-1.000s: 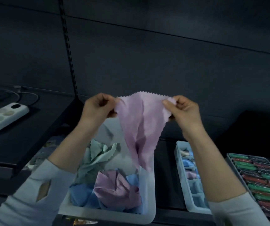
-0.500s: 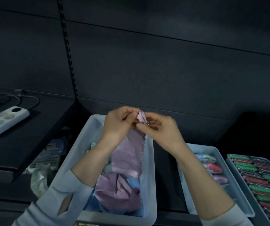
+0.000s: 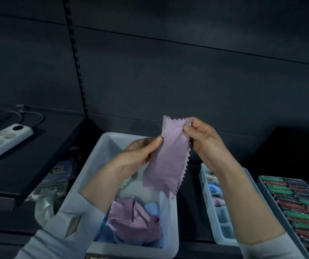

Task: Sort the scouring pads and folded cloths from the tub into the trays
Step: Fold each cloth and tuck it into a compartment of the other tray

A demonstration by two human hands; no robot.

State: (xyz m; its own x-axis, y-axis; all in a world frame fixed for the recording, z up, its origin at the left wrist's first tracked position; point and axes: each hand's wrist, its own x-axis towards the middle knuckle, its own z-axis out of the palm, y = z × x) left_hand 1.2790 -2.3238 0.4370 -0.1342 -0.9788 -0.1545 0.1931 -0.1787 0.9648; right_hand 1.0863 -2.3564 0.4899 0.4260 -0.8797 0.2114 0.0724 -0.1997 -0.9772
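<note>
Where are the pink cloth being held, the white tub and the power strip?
pink cloth (image 3: 168,161), head view, middle of the hanging fabric.
white tub (image 3: 101,152), head view, bare left wall.
power strip (image 3: 4,141), head view, top face.

2 hands: left hand (image 3: 140,152), right hand (image 3: 204,139); 1 pink cloth (image 3: 168,157) held up; 1 tub (image 3: 101,152) w/ loose cloths, exact no. unclear; 2 trays: cloth tray (image 3: 218,234), pad tray (image 3: 269,197); 1 power strip (image 3: 2,142)

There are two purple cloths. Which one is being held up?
The folded purple cloth, pinched by the left hand and right hand above the tub. The crumpled purple cloth lies inside the tub.
</note>
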